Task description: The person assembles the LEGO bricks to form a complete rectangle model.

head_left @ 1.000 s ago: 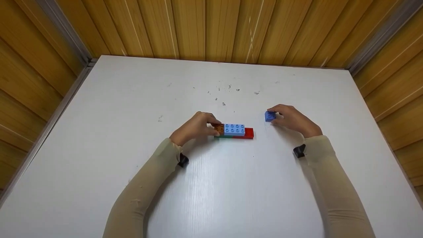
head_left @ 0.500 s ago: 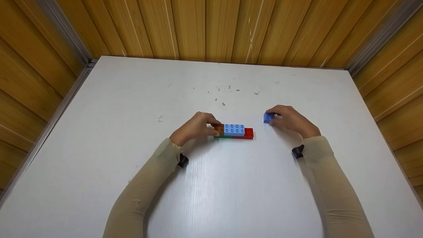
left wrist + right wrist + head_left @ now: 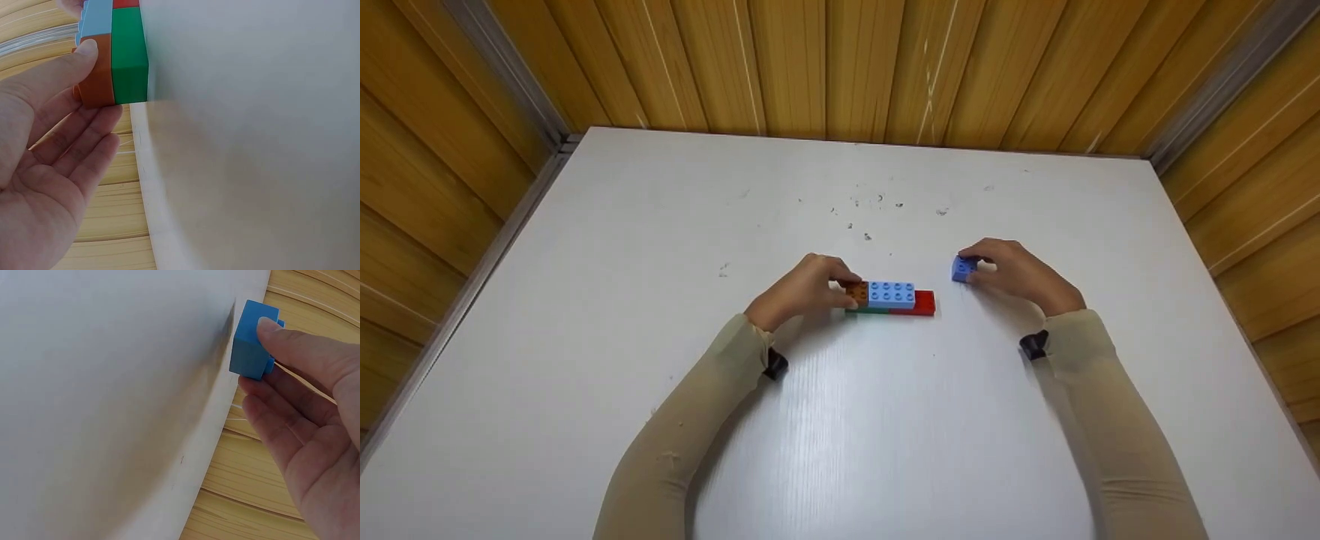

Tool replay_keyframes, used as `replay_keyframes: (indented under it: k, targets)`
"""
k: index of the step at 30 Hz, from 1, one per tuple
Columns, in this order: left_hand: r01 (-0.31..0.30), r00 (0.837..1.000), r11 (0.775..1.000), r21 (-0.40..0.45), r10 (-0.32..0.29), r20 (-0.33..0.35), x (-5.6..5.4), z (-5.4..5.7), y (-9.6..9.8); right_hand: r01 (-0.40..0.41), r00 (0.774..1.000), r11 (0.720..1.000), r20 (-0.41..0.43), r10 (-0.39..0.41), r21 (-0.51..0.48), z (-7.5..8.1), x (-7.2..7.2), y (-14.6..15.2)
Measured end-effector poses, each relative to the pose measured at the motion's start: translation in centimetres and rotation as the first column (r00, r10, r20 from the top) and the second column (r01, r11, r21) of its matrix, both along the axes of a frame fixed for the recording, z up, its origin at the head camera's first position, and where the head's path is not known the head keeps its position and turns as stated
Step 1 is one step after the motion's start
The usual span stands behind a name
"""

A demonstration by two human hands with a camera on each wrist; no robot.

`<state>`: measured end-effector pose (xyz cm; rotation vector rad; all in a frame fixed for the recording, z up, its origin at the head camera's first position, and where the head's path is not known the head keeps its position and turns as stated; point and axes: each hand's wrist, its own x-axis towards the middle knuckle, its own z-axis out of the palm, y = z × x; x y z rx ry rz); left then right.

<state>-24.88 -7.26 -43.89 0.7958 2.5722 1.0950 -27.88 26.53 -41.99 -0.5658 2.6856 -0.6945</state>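
A low stack of toy building bricks lies on the white table: a light blue brick [image 3: 892, 294] and an orange-brown brick [image 3: 97, 70] on top, a green brick [image 3: 129, 62] and a red brick [image 3: 925, 302] beneath. My left hand [image 3: 804, 290] pinches the orange-brown brick at the stack's left end, thumb on the near side. To the right of the stack and apart from it, a small blue brick [image 3: 251, 340] is pinched between thumb and fingers of my right hand [image 3: 1020, 276]. Its studs face up, and it looks slightly turned. Whether it touches the table is hard to tell.
The white table [image 3: 840, 450] has dark scuff marks beyond the bricks. Wood-patterned panels [image 3: 825, 67] stand along its back and both sides. A black wrist strap piece [image 3: 1034, 345] shows under the right sleeve.
My right hand has moved a little left and nearer with the blue brick, which has turned slightly. The left hand and the stack have stayed still.
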Motion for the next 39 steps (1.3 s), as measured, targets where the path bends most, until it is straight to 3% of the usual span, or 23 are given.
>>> replay_keyframes:
  k: [6,20,39]
  targets:
    - [-0.005,1.0,1.0,0.009,0.005,0.008,0.0,0.0,0.0,-0.046,0.998,0.999,-0.042,0.045,-0.009,0.2,0.2,-0.5]
    - [-0.006,1.0,1.0,-0.02,0.006,-0.002,0.0,0.1,0.0,-0.061,0.998,0.998,-0.011,0.061,-0.006,1.0,0.9,-1.9]
    - [-0.015,1.0,1.0,-0.016,0.015,0.011,0.1,0.1,0.0,-0.184,0.979,0.982,-0.099,0.18,-0.031,1.7,2.1,-3.2]
